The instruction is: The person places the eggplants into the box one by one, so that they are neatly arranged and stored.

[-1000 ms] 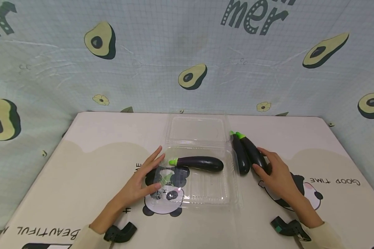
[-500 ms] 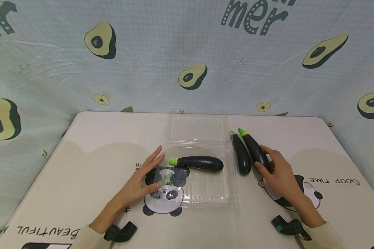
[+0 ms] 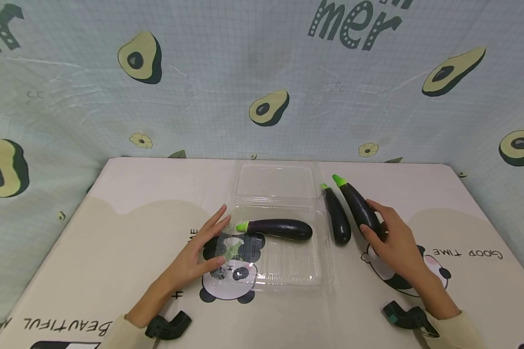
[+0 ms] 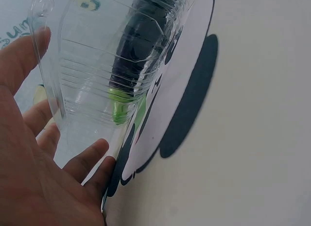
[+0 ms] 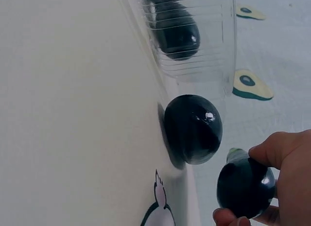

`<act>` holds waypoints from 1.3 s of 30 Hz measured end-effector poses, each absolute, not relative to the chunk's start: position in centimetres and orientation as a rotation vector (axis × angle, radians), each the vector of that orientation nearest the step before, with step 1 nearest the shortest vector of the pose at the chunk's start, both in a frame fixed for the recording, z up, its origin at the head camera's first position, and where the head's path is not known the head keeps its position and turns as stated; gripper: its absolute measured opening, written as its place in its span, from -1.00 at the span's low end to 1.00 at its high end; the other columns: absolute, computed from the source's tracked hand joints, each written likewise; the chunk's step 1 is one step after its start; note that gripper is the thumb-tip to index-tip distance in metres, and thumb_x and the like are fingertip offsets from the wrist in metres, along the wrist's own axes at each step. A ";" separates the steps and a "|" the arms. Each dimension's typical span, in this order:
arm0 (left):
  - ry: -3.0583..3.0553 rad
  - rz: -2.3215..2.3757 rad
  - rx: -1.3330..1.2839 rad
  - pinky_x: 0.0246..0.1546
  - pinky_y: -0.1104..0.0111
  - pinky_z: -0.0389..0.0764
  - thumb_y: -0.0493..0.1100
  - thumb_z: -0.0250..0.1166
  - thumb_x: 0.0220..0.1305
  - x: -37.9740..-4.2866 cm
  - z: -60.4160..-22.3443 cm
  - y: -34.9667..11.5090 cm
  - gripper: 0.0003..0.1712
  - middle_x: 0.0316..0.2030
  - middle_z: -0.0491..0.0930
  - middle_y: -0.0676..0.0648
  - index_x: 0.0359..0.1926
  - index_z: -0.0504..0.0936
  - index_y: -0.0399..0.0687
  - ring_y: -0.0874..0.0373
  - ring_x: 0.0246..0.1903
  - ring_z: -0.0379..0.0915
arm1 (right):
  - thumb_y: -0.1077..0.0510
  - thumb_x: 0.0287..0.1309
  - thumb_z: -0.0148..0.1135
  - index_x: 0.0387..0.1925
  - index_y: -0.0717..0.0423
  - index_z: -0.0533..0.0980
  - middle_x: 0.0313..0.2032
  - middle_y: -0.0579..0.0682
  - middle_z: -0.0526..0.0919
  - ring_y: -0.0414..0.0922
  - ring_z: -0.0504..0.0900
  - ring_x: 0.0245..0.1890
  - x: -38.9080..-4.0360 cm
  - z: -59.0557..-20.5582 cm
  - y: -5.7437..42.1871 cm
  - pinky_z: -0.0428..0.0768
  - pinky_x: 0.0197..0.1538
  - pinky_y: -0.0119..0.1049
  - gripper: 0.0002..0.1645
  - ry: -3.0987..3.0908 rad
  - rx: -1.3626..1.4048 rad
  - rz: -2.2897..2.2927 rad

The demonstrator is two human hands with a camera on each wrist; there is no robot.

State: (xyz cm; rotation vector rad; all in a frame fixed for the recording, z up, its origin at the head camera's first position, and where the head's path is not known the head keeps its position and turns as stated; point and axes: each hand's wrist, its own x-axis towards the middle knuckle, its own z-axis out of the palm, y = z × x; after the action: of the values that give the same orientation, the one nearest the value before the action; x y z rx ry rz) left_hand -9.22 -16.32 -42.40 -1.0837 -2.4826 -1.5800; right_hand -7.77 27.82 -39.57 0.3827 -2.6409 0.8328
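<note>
Between the hands (image 3: 199,252) (image 3: 395,242) lie two dark eggplants (image 3: 281,229) (image 3: 338,218).

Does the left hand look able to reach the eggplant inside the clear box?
Probably yes: the lid is folded back, leaving the eggplant uncovered, and the left hand is near its green end.

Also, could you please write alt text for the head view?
A person's right hand grips one black eggplant; a second eggplant lies on the table between it and an open clear plastic clamshell container. A third eggplant lies inside; the left hand is at the container's left side.
</note>
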 end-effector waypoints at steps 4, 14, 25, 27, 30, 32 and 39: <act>-2.479 -1.583 -1.086 0.33 0.03 0.03 -0.18 0.28 0.14 -9.3 -42.4 -16.3 -0.14 0.49 -0.14 -0.10 0.44 0.15 -0.15 -0.03 0.45 -0.23 | 0.24 0.15 0.29 0.36 0.08 0.26 0.05 0.13 0.45 -0.26 0.37 -0.53 -7.7 -39.1 27.9 0.39 -0.56 -0.39 -0.25 -2.630 0.416 0.830; -2.490 -1.599 -1.064 0.24 -0.24 0.00 -0.12 0.27 0.14 -9.2 -42.4 -16.2 -0.14 0.49 -0.14 -0.05 0.42 0.16 -0.21 -0.01 0.45 -0.25 | 0.27 0.11 0.30 0.37 0.06 0.26 0.01 0.12 0.45 -0.25 0.38 -0.53 -7.9 -37.9 27.8 0.41 -0.57 -0.44 -0.22 -2.594 0.451 0.814; -2.481 -1.590 -1.066 0.22 -0.30 -0.04 -0.05 0.26 0.16 -9.2 -42.3 -16.3 -0.14 0.49 -0.14 -0.06 0.44 0.16 -0.13 -0.01 0.45 -0.25 | 0.29 0.09 0.32 0.37 0.05 0.26 0.01 0.08 0.45 -0.28 0.40 -0.53 -7.8 -36.4 26.6 0.40 -0.54 -0.49 -0.20 -2.580 0.530 0.816; -2.482 -1.586 -1.065 0.22 -0.30 -0.04 -0.06 0.26 0.15 -9.2 -42.3 -16.3 -0.14 0.49 -0.13 -0.07 0.43 0.16 -0.17 -0.02 0.45 -0.25 | 0.29 0.08 0.32 0.37 0.04 0.26 0.00 0.07 0.45 -0.28 0.40 -0.53 -7.8 -36.3 26.4 0.41 -0.54 -0.48 -0.19 -2.583 0.532 0.821; -2.484 -1.583 -1.062 0.21 -0.31 -0.04 -0.08 0.26 0.14 -9.2 -42.3 -16.3 -0.14 0.49 -0.13 -0.08 0.43 0.16 -0.17 -0.02 0.45 -0.25 | 0.30 0.07 0.33 0.37 0.04 0.26 -0.02 0.06 0.45 -0.27 0.40 -0.53 -7.9 -36.3 26.1 0.41 -0.55 -0.48 -0.18 -2.582 0.544 0.820; -2.487 -1.584 -1.057 0.22 -0.31 -0.05 -0.08 0.26 0.14 -9.2 -42.3 -16.3 -0.14 0.49 -0.13 -0.07 0.44 0.16 -0.13 -0.01 0.45 -0.25 | 0.30 0.06 0.33 0.37 0.03 0.27 -0.04 0.04 0.45 -0.27 0.39 -0.54 -7.8 -36.2 26.0 0.40 -0.54 -0.49 -0.17 -2.581 0.547 0.822; -2.487 -1.584 -1.064 0.23 -0.29 -0.04 -0.04 0.25 0.16 -9.3 -42.6 -16.4 -0.14 0.49 -0.14 -0.07 0.45 0.15 -0.08 -0.02 0.45 -0.25 | 0.30 0.05 0.34 0.37 0.00 0.27 -0.02 -0.01 0.44 -0.27 0.38 -0.53 -7.8 -35.9 25.1 0.39 -0.54 -0.46 -0.17 -2.591 0.583 0.831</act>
State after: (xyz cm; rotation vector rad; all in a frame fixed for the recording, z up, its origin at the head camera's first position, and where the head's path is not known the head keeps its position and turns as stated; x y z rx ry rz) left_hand -9.29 -16.39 -42.59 -1.0643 -2.4867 -1.5842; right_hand -7.76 25.14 -35.89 0.5828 -2.5914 0.8307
